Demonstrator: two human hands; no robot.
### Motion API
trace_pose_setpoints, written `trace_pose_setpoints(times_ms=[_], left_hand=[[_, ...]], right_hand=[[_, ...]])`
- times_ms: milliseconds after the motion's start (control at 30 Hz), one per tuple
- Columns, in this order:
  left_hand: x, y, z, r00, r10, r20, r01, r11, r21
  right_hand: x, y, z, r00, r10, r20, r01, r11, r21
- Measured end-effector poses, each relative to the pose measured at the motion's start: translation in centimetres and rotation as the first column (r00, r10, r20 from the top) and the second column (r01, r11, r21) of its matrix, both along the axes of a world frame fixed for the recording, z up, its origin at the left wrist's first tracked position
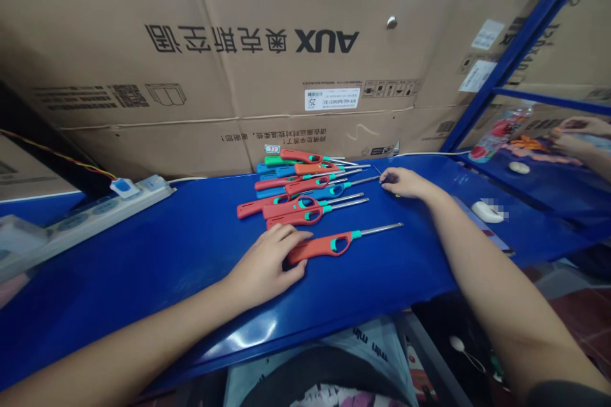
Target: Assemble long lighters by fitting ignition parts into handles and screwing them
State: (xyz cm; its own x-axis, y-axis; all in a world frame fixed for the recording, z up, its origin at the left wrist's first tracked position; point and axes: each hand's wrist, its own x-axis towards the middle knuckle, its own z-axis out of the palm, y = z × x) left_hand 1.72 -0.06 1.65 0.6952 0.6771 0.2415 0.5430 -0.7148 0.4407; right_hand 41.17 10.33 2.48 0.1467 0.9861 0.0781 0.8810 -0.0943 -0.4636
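My left hand (274, 261) is closed around the handle end of a red long-nosed gas lighter (322, 246), which lies on the blue tabletop (200, 248) with its metal tube pointing right. Beyond it lies a pile of similar lighters (296, 208), red, blue and green, with handles to the left and tubes to the right. My right hand (403, 183) is pinched at the tube tip of a blue lighter (329, 192). A thin dark sliver shows at those fingertips; whether they grip it or the tube is unclear.
A large cardboard sheet (229, 76) stands behind the table. On the left lies a power strip (90, 219) with plugs. Toward the right are a white computer mouse (487, 212), a blue frame post (506, 57) and a bottle (501, 133). Another person's hands (582, 133) work at far right.
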Motion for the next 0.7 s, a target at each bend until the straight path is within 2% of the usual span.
trace_pose_setpoints(times_ms=[167, 267, 400, 467, 533, 633, 700], left_hand=[[0.1, -0.2, 0.3, 0.98, 0.049, -0.191, -0.031, 0.995, 0.094], [-0.1, 0.0, 0.8, 0.981, 0.036, -0.193, -0.028, 0.999, 0.041], [-1.6, 1.2, 2.7, 0.992, 0.004, -0.127, -0.012, 0.998, -0.06], [-2.4, 2.4, 3.9, 0.994, 0.002, -0.112, -0.014, 0.995, -0.1], [-3.0, 4.1, 4.8, 0.994, 0.067, -0.084, -0.074, 0.994, -0.083], [-3.1, 7.1, 5.2, 0.995, 0.101, -0.015, -0.1, 0.994, 0.049], [-2.6, 9.3, 5.0, 0.994, 0.107, -0.027, -0.101, 0.982, 0.159]], right_hand=[[-2.1, 0.3, -0.7, 0.975, 0.013, 0.22, -0.038, 0.993, 0.111], [-3.0, 0.2, -1.1, 0.952, 0.063, 0.299, -0.102, 0.988, 0.115], [-3.4, 0.1, -1.2, 0.928, 0.137, 0.346, -0.191, 0.973, 0.127], [-3.3, 0.1, -1.1, 0.918, 0.187, 0.349, -0.248, 0.959, 0.138], [-3.3, 0.1, -1.0, 0.908, 0.247, 0.338, -0.309, 0.94, 0.143], [-3.5, 0.3, -1.1, 0.889, 0.349, 0.298, -0.403, 0.904, 0.142], [-3.8, 0.4, -1.2, 0.871, 0.414, 0.264, -0.461, 0.876, 0.146]])
